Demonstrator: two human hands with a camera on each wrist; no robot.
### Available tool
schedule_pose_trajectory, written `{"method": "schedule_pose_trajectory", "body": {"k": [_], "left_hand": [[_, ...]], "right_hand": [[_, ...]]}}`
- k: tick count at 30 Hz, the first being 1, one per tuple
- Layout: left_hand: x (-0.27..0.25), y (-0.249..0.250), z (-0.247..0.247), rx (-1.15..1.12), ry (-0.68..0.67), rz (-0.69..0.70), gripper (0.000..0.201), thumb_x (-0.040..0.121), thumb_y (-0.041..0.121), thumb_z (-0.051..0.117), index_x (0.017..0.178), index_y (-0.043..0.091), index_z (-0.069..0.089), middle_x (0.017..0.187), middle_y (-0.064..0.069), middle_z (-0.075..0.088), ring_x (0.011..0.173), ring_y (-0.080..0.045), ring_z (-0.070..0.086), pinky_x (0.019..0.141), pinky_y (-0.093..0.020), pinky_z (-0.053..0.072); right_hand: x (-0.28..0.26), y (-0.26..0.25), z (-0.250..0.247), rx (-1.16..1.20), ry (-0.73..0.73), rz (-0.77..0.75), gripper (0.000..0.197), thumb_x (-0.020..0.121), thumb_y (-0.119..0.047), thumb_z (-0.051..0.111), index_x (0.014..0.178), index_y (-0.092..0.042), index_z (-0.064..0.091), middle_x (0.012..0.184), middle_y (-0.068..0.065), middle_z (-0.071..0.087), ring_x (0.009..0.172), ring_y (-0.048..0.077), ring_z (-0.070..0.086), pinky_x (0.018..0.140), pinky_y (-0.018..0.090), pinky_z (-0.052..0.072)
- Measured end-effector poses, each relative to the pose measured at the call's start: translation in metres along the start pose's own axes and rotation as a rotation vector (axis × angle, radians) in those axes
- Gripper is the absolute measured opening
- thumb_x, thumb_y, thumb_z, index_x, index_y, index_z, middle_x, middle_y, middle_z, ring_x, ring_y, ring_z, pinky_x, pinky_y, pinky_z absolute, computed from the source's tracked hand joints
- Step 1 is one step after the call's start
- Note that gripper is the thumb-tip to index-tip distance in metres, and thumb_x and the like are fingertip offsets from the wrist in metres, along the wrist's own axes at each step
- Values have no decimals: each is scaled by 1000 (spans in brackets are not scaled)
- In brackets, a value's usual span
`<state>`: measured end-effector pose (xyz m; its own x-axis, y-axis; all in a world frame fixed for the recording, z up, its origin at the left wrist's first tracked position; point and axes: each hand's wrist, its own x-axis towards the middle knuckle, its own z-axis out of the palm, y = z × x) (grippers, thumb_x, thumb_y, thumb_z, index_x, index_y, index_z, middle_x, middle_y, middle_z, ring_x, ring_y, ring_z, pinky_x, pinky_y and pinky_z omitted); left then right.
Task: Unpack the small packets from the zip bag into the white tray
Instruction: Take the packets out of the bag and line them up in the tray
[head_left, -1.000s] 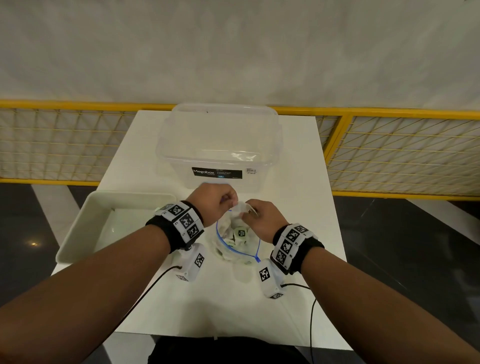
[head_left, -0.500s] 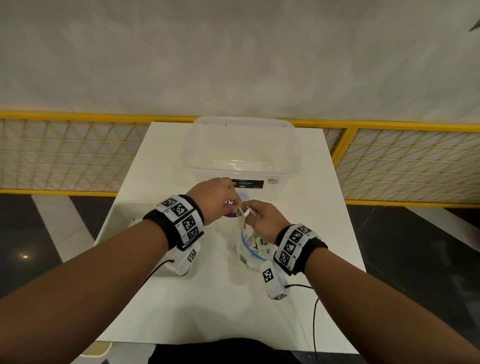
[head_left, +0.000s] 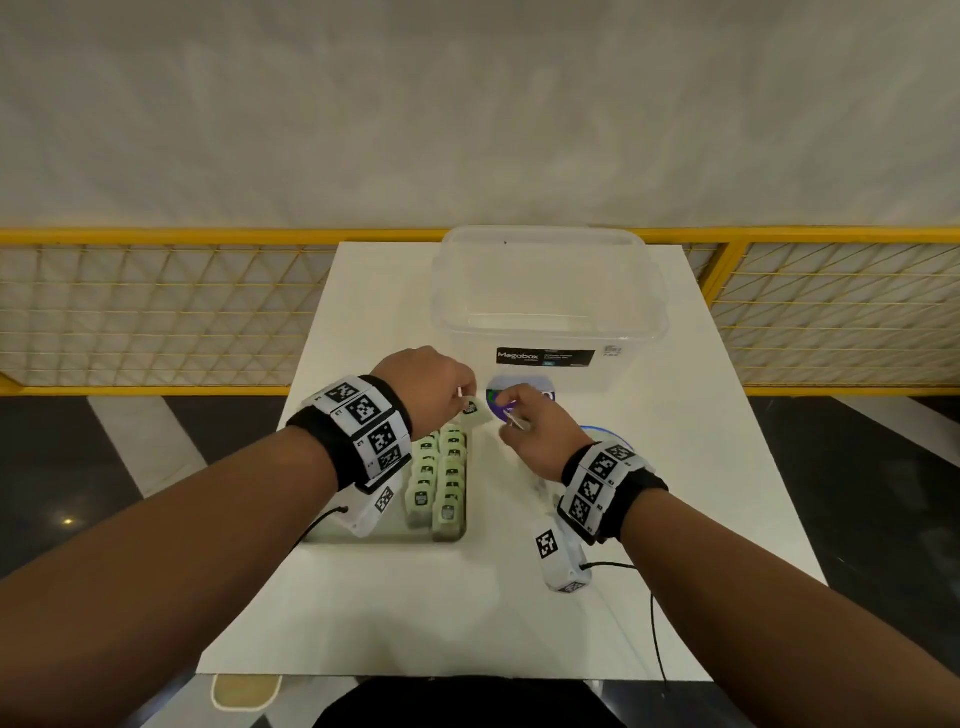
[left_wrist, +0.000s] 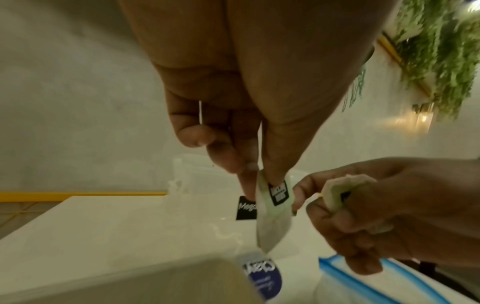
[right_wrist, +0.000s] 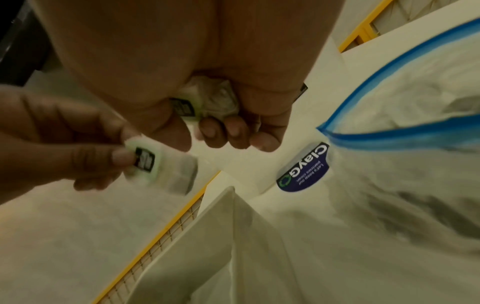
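Left hand (left_wrist: 233, 115) pinching one packet (left_wrist: 272, 209), right hand (right_wrist: 207, 86) clutching crumpled packets (right_wrist: 213, 100) only wrist views reveal

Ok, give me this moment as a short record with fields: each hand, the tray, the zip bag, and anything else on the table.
left hand: left hand pinches one small packet by its top, beyond the tray's far end
right hand: right hand grips a bunch of packets in curled fingers
white tray: white tray holds two rows of packets
zip bag: zip bag, blue-edged, lies open on the table by the right hand
other: clear plastic storage box at the table's far end
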<state>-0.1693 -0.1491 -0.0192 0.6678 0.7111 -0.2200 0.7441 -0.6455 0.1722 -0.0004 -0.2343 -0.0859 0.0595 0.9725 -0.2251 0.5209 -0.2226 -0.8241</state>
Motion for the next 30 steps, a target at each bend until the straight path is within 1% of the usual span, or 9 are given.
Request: {"method": "schedule_pose_trajectory", "body": {"k": [2,5,8,10,15,19,21,26,30], "left_hand": [[-5,-12,8,59,-103,-46,19,92,30,52,105,28,66,102,2,68,93,-21,62,78,-30,49],[-9,-24,34,159,-322,-26,16,90,25,58,102,25,70,105,2,68,94,-19,62,78,-28,46],[-10,-31,67,174,-521,3,15,85,25,67,99,23,73,105,5,70,95,-16,63,80,-25,46],[-6,-37,87,153,-581,-10,16,83,25,69,98,23,75,106,7,70,95,-14,64,80,-24,47],[10,-49,115,156,-607,-30,20,81,18,69,100,21,76,107,4,71,97,-18,66,84,-26,51],[20,-54,128,183,-631,-31,11,73,23,74,83,27,77,86,12,72,82,-14,69,82,-28,56],[24,-54,133,202,-640,-15,8,71,27,76,78,27,76,79,12,71,77,-13,68,79,-32,58],[31,-54,142,266,-641,70,15,71,36,74,76,22,73,80,8,72,76,-14,69,77,-36,59],[27,-46,114,70,-547,19,33,73,45,75,90,16,71,92,2,72,86,-20,67,83,-35,55]], "right_hand": [[-2,-2,10,55,-6,84,17,90,-11,53,102,-14,41,82,2,47,66,15,43,61,27,36],[-2,-1,20,64,-1,108,16,92,-10,48,85,-13,35,75,3,37,64,16,33,58,29,31],[0,-1,27,50,-8,105,20,88,-11,51,71,-17,42,69,-2,50,64,17,46,64,35,43],[1,2,29,73,-1,121,16,83,-12,55,70,-17,48,64,1,57,60,19,57,64,41,51],[-3,10,32,107,51,125,11,84,-11,59,75,-16,53,67,3,64,58,16,68,66,41,57],[-7,11,37,160,45,140,2,91,-10,56,91,-11,57,74,6,65,66,22,70,64,42,58],[-8,11,40,188,39,139,8,95,-13,55,97,-7,58,77,7,62,64,22,70,58,38,58],[-8,9,45,199,-2,136,11,98,-13,50,94,-8,59,83,8,65,62,20,68,57,34,55],[-5,8,48,251,-12,155,9,99,-12,49,99,-5,56,88,12,71,67,29,69,59,36,56]]}}
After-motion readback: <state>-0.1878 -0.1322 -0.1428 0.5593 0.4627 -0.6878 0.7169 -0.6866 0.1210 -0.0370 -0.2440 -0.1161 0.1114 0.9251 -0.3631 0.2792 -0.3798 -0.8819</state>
